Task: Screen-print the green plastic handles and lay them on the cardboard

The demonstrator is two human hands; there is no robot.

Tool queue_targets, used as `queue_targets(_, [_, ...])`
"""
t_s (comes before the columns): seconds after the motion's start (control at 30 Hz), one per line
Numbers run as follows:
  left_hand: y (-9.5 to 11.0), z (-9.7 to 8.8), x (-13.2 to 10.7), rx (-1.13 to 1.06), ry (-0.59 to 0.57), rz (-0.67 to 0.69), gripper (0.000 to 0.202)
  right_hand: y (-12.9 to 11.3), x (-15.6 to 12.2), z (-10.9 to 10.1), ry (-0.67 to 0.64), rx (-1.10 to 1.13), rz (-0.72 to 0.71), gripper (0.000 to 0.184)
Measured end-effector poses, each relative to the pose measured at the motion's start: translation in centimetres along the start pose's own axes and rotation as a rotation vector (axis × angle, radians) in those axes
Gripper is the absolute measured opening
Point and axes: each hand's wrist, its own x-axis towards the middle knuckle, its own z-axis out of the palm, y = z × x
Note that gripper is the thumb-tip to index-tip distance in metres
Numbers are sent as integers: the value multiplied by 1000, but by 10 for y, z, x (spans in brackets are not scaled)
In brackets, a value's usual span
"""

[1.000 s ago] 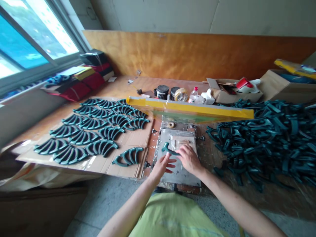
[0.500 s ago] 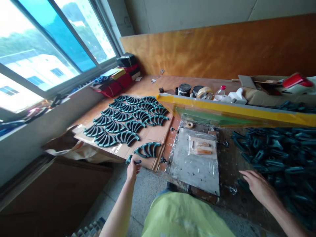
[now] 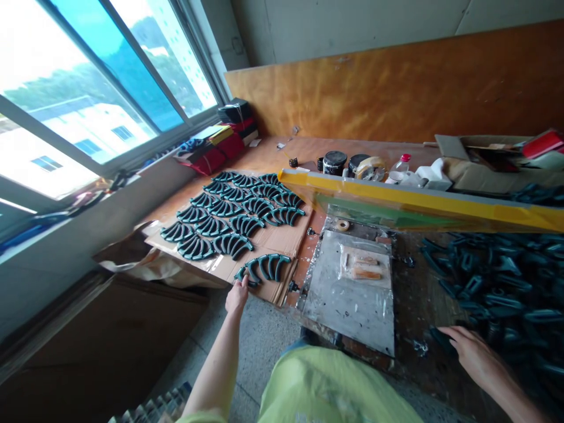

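My left hand (image 3: 237,295) reaches forward to the near edge of a cardboard sheet (image 3: 282,241), its fingers closed on the end of a curved teal piece (image 3: 242,275). That piece lies against a small fan of like pieces (image 3: 267,266). Rows of the same curved pieces (image 3: 229,214) cover the cardboard further back. My right hand (image 3: 470,351) is low on the right, fingers stretched out flat at the edge of a heap of dark teal pieces (image 3: 497,276), touching one of them. It holds nothing.
A yellow-framed screen (image 3: 414,200) stands tilted up over a metal plate (image 3: 352,305) covered with clear film. Behind it are ink cans (image 3: 335,160), a tape roll (image 3: 369,167), a small bottle (image 3: 399,163) and cardboard boxes (image 3: 484,170). A window (image 3: 88,94) runs along the left.
My left hand carried a curved piece from the metal plate to the cardboard and set it against the nearest fan. My right hand left the plate and went to the heap on the right.
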Motion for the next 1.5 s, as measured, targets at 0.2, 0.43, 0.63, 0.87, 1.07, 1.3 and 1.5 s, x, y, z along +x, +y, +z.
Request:
queue_targets(0.2, [44, 30, -47, -11, 247, 35, 63, 7, -3, 5, -39, -36, -44, 49])
queue_targets(0.43, [92, 53, -42, -8, 218, 80, 63, 9, 0, 9, 37, 17, -93, 44])
queue_targets(0.63, [85, 36, -39, -11, 204, 160, 55, 15, 3, 17, 87, 0, -104, 40])
queue_targets(0.87, [116, 18, 6, -10, 136, 479, 50, 18, 3, 17, 96, 3, -78, 37])
queue_targets(1.07, [148, 24, 62, 7, 73, 469, 52, 2, 8, 1, 153, 83, 23, 31])
queue_targets(1.3, [159, 37, 57, -33, 132, 394, 66, -106, 42, -43, 348, 179, 45, 29])
queue_targets(1.5, [169, 29, 33, -349, 261, 592, 56, -209, 112, -67, 330, 203, -300, 20])
